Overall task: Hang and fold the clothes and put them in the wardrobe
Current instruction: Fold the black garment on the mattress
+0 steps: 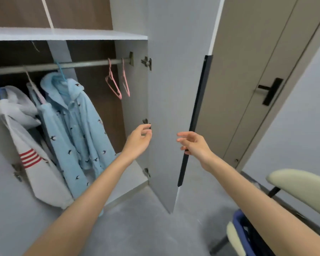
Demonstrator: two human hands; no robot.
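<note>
Two doors are showing in this room: a beige room door (248,80) with a black lever handle (271,91) is standing shut on the right, and the grey wardrobe door (166,89) is hanging wide open, a black grip strip (198,108) running down its edge. Grey floor (146,228) is lying underneath, and one cream chair (303,183) is sitting at the lower right. The wardrobe (132,108) is carrying a shelf (63,34) above a metal rail (81,64). Three garments are hanging at the rail's left: a white hoodie (26,126) with red stripes, a pale blue piece (44,111) and a blue jacket (78,117) printed with birds. Two pink hangers (113,84) are hanging bare at the right end. The left hand (140,138) is hovering by the middle hinge (146,121), fingers loosely curled, holding nothing. The right hand (192,143) is floating relaxed and empty before the grip strip.
</note>
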